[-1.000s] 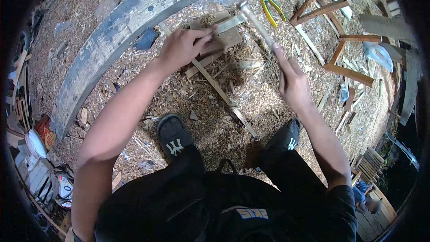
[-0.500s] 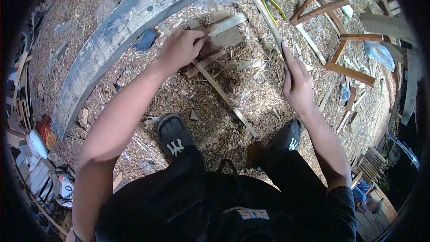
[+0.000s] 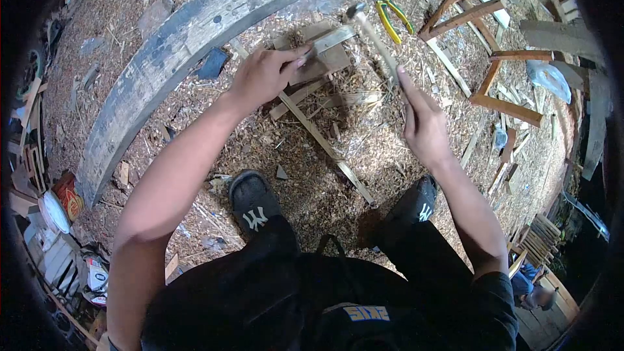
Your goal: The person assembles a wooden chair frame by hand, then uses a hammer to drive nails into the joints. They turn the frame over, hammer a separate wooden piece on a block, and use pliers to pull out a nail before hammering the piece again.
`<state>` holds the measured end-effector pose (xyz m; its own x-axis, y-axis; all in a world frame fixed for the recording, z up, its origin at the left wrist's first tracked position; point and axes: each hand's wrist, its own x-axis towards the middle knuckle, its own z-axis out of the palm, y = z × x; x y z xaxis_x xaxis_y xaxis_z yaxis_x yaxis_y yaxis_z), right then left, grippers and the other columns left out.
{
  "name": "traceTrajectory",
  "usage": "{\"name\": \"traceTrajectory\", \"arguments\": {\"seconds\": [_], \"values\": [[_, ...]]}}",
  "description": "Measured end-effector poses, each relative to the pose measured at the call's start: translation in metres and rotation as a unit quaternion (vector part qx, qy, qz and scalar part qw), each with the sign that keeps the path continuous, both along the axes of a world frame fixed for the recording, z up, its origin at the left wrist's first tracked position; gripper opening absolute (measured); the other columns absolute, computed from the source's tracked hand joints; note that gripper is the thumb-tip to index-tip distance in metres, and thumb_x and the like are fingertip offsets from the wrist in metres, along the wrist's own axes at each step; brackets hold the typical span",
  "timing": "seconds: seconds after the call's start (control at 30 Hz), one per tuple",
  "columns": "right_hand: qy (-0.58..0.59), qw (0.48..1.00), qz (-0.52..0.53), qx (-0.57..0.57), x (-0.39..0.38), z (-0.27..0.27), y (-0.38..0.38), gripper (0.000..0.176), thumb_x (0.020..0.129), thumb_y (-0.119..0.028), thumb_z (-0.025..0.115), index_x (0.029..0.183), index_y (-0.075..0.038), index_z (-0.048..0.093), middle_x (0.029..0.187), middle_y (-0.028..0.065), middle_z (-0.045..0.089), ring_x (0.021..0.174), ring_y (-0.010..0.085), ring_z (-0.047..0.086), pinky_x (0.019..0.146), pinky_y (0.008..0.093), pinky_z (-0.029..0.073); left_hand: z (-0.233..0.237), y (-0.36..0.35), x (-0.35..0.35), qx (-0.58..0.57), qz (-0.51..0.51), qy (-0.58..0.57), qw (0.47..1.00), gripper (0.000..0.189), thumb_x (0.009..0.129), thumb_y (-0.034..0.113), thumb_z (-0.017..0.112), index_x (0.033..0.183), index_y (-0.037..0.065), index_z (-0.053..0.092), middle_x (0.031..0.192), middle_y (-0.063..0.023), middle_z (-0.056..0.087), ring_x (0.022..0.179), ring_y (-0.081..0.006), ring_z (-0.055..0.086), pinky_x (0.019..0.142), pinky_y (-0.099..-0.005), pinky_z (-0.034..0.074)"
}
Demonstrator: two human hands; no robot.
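My right hand (image 3: 426, 117) is closed round the wooden handle of a hammer (image 3: 377, 42). The hammer's head, slightly blurred, is close to the right end of a short light wood strip (image 3: 335, 38). My left hand (image 3: 263, 78) pinches the strip's left end between thumb and fingers. Under the strip is a flat brown wood block (image 3: 335, 58) on the ground. A long thin stick (image 3: 312, 128) runs from beside my left hand down toward my right shoe. Yellow-handled pliers (image 3: 390, 16) lie just beyond the hammer.
A big curved wooden beam (image 3: 169, 45) arcs across the upper left. Brown wooden frame pieces (image 3: 507, 105) stand at the right. Wood shavings cover the ground. My shoes (image 3: 253, 205) are below the stick. Another person (image 3: 536, 296) is at the lower right edge.
The hammer's head has moved down and left, away from beside the pliers to the strip's right end. My right hand has shifted slightly left; my left hand keeps its pinch.
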<state>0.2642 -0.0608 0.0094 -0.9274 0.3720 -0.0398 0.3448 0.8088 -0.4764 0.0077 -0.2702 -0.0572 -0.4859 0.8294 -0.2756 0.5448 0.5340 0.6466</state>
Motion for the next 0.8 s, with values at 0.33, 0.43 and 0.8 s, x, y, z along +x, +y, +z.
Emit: {"name": "traceTrajectory", "arguments": {"seconds": [0.33,0.43,0.8], "values": [[0.001,1.0,0.011,-0.014,-0.003,-0.004,0.001,0.073,0.093,0.009,0.059,0.159,-0.018,0.044,0.082,0.0168,0.063,0.064,0.0273,0.063,0.063,0.0456,0.056,-0.021,-0.004,-0.001,0.033,-0.004,0.036,0.999,0.026,0.104,0.029,0.062,0.125,0.019,0.076,0.075,-0.015,0.073,0.066,-0.0263,0.071,0.071,-0.0432,0.056],[0.093,0.996,0.01,0.007,-0.004,-0.002,-0.002,0.074,0.092,0.011,0.057,0.158,-0.019,0.044,0.085,0.0218,0.065,0.069,0.0333,0.068,0.071,0.0463,0.06,-0.018,-0.002,0.001,0.042,0.004,0.027,0.999,0.03,0.104,0.028,0.062,0.133,0.025,0.072,0.075,-0.0138,0.072,0.065,-0.0224,0.069,0.068,-0.0413,0.054],[-0.083,0.996,-0.02,-0.03,-0.003,-0.004,-0.006,0.058,0.098,0.007,0.055,0.154,-0.01,0.05,0.101,0.0244,0.073,0.078,0.0302,0.072,0.072,0.0437,0.06,-0.001,0.0,0.003,-0.004,-0.008,0.029,1.0,0.036,0.104,0.022,0.058,0.136,0.034,0.069,0.071,-0.0132,0.07,0.066,-0.0281,0.068,0.075,-0.045,0.056]]}}
